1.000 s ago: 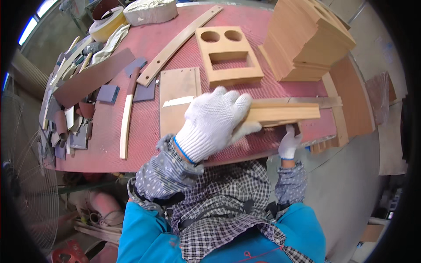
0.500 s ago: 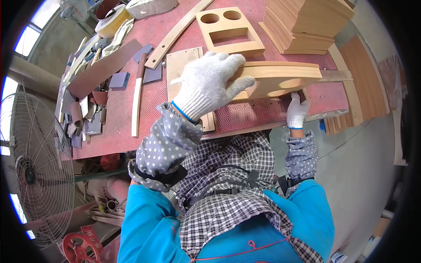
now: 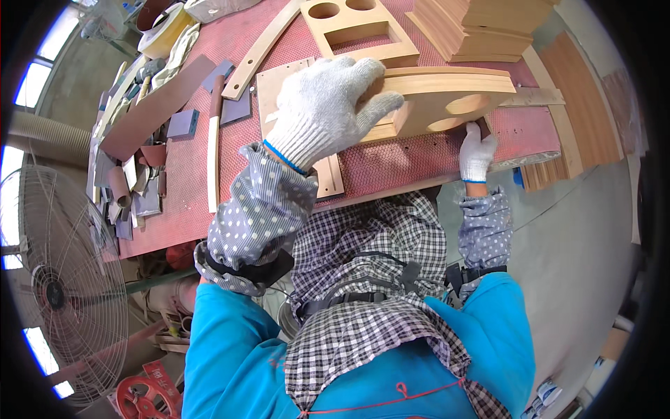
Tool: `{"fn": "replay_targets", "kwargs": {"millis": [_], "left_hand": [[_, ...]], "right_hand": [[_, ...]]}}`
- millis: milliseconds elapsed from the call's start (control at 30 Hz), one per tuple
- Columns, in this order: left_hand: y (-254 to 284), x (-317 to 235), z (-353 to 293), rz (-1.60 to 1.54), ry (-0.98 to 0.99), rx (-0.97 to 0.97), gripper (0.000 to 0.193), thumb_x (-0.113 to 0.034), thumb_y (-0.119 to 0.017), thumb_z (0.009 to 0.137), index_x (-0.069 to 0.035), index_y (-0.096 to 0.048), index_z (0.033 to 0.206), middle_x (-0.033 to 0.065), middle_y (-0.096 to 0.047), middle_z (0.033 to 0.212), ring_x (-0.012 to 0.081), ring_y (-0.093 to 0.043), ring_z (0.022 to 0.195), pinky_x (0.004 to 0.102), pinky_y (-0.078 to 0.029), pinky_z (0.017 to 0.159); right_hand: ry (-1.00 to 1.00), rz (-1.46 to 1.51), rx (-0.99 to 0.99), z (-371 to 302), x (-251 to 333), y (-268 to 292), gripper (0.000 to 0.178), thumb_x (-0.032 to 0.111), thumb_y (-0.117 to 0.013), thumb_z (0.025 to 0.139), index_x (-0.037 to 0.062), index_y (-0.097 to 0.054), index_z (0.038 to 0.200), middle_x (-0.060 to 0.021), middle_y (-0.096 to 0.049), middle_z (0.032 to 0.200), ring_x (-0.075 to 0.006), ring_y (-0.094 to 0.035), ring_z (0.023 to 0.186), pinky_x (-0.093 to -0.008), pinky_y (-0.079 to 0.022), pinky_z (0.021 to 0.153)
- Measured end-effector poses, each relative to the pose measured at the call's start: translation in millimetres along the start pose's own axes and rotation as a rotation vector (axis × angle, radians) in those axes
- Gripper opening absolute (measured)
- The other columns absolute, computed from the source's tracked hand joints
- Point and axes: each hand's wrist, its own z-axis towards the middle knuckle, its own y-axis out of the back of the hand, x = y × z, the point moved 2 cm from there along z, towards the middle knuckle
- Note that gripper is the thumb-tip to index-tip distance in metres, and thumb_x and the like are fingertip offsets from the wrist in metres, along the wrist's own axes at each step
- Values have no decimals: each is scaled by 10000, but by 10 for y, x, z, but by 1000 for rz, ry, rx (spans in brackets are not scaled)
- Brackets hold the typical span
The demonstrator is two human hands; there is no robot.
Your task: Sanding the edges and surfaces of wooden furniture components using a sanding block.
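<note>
A pale wooden panel (image 3: 426, 126) with two round holes stands tilted on its edge above the front of the red bench. My left hand (image 3: 331, 98), in a white knitted glove, is closed around its left end, thumb on the near side. At the panel's lower right, just below the holes, is my right hand (image 3: 478, 150), gloved too. Its fingers are bent round a small dark brown piece (image 3: 487, 126) that resembles sandpaper; the panel partly hides the fingertips. Behind the panel lies a similar wooden frame (image 3: 356, 31) with two round holes and a rectangular opening.
Stacked wooden boards (image 3: 474, 31) rise at the back right. A flat drilled board (image 3: 328, 178) lies under my left wrist. Sanding sheets and scraps (image 3: 143, 167) crowd the bench's left side. A large caged fan (image 3: 59, 286) stands left of the bench.
The whole view has shifted, so the bench sits higher in the picture. More of the panel's holed face shows now. Both hands keep their places on it, the right having shifted slightly.
</note>
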Motion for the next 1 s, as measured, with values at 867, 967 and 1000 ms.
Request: {"fn": "replay_targets", "kwargs": {"millis": [867, 967, 1000], "left_hand": [[-123, 332, 15, 80, 18, 12, 528, -632, -712, 973, -112, -724, 1063, 134, -752, 831, 345, -766, 808, 476, -588, 702], [-121, 364, 48, 24, 63, 15, 534, -634, -695, 983, -109, -742, 1068, 139, -759, 852, 357, -763, 818, 487, -590, 721], [-114, 313, 70, 51, 74, 42, 532, -625, -686, 991, -102, -745, 1069, 139, -762, 865, 363, -761, 823, 494, -591, 737]], "right_hand": [[949, -196, 527, -1308, 968, 143, 531, -81, -635, 864, -76, -656, 1394, -289, -691, 1351, -450, -666, 1289, -516, -503, 1162], [906, -307, 571, -1311, 1036, -395, 591, -9, -746, 820, -61, -614, 1394, -273, -642, 1352, -462, -620, 1284, -532, -502, 1137], [934, -352, 522, -1296, 1008, -562, 604, -28, -735, 799, -61, -614, 1390, -276, -649, 1324, -463, -624, 1258, -520, -520, 1117]]}}
